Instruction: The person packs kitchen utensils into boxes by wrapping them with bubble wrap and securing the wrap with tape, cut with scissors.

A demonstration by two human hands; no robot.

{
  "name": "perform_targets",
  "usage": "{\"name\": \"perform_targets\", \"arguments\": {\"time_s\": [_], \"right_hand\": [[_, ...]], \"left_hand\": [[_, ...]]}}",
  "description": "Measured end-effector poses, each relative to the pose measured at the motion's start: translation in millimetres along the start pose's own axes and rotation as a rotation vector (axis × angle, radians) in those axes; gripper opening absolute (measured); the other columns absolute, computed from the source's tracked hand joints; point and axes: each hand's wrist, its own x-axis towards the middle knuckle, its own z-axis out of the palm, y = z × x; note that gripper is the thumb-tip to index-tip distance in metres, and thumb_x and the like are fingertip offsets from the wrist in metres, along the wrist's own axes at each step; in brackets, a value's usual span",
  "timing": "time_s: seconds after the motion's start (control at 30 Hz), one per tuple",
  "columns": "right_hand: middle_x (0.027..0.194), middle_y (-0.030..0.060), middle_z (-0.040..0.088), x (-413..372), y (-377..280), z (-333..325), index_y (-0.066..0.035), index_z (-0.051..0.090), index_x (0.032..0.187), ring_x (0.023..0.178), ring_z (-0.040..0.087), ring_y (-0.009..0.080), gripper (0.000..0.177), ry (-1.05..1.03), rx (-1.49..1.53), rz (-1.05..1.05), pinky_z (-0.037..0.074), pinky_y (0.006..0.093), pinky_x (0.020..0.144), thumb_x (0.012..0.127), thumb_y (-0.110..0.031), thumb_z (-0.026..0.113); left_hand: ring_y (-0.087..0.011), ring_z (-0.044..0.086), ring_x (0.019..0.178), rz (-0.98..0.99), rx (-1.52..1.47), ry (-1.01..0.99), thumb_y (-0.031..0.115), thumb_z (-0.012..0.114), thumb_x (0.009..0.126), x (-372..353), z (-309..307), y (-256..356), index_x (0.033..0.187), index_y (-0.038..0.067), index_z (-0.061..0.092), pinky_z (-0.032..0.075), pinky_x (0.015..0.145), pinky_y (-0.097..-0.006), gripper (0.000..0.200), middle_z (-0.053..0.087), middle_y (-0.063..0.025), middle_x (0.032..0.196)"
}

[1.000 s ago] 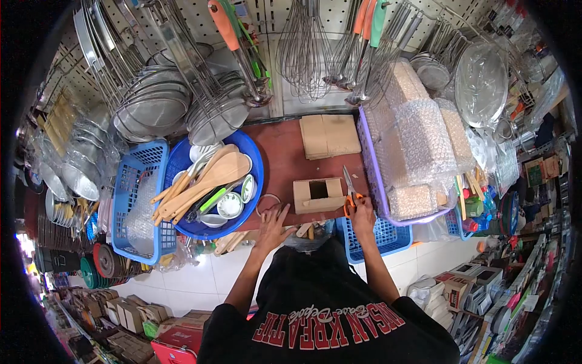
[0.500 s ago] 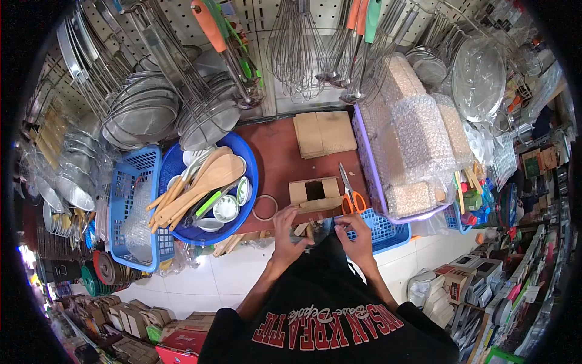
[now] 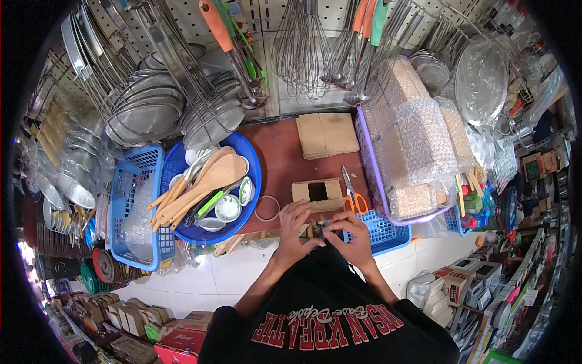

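My left hand [image 3: 292, 238] is at the table's front edge, its fingers bent forward and its thumb apart from them. My right hand [image 3: 353, 238] faces it, fingertips pinched together on something small and dark that I cannot make out, in the gap between the hands. Just beyond my fingers stands a small cardboard box [image 3: 334, 189] with an opening in its upper side. Scissors [image 3: 359, 204] with orange handles lie to its right, blades pointing away. A tape-like ring [image 3: 277, 209] lies flat to the left of my left hand.
On the left, a blue basin [image 3: 255, 176] holds wooden spatulas [image 3: 223, 175] and small bowls, beside a blue basket [image 3: 114, 209]. Folded cardboard [image 3: 327, 136] lies at the back. On the right, a purple basket [image 3: 371, 161] holds bubble-wrapped boxes [image 3: 421, 142]. Whisks [image 3: 301, 60] and ladles hang above.
My right hand has moved left, and my hands are closer together. My left hand has shifted slightly right and forward. The view has shifted slightly.
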Motion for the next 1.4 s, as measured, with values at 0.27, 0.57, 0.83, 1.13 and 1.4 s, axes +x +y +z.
{"name": "perform_targets", "arguments": {"time_s": [0.27,0.57,0.83,1.13,1.4], "right_hand": [[0.095,0.0086,0.063,0,1,0,0.000,0.073,0.091,0.079,0.062,0.0168,0.013,0.190,-0.028,0.065,0.049,0.0261,0.072,0.079,0.000,0.076],[0.096,0.0087,0.065,23,22,-6,0.001,0.073,0.093,0.072,0.061,0.0133,0.011,0.146,-0.039,0.125,0.049,0.0252,0.064,0.083,-0.002,0.075],[0.088,0.0093,0.066,59,42,-3,0.000,0.072,0.094,0.068,0.063,0.0145,0.011,-0.110,-0.167,0.207,0.049,0.0280,0.061,0.087,-0.008,0.073],[0.088,0.0151,0.066,93,78,11,0.000,0.070,0.094,0.077,0.065,0.0301,0.015,-0.319,-0.255,-0.010,0.051,0.0388,0.070,0.086,-0.012,0.072],[0.090,0.0179,0.066,96,80,18,-0.002,0.070,0.094,0.085,0.066,0.0381,0.016,-0.354,-0.298,0.066,0.052,0.0457,0.075,0.087,-0.017,0.069]], "left_hand": [[-0.0406,0.043,0.130,-0.256,0.067,-0.025,0.021,0.078,0.081,-6,1,-17,0.140,0.003,0.046,0.033,0.108,-0.0487,0.069,0.047,-0.0197,0.139],[-0.0334,0.047,0.129,-0.349,0.150,-0.045,0.011,0.071,0.086,17,4,-49,0.134,0.005,0.055,0.036,0.108,-0.0449,0.051,0.053,-0.0144,0.136],[-0.0319,0.056,0.120,-0.253,0.214,0.039,0.006,0.071,0.083,8,13,-63,0.109,0.004,0.068,0.042,0.101,-0.0445,0.026,0.064,-0.0108,0.121],[-0.0310,0.057,0.118,-0.172,0.306,0.052,0.005,0.072,0.081,4,13,-66,0.096,0.004,0.073,0.043,0.098,-0.0455,0.015,0.068,-0.0081,0.114],[-0.0306,0.055,0.119,-0.093,0.357,0.011,0.012,0.074,0.081,0,11,-69,0.097,0.005,0.072,0.043,0.097,-0.0476,0.018,0.065,-0.0063,0.120]]}}
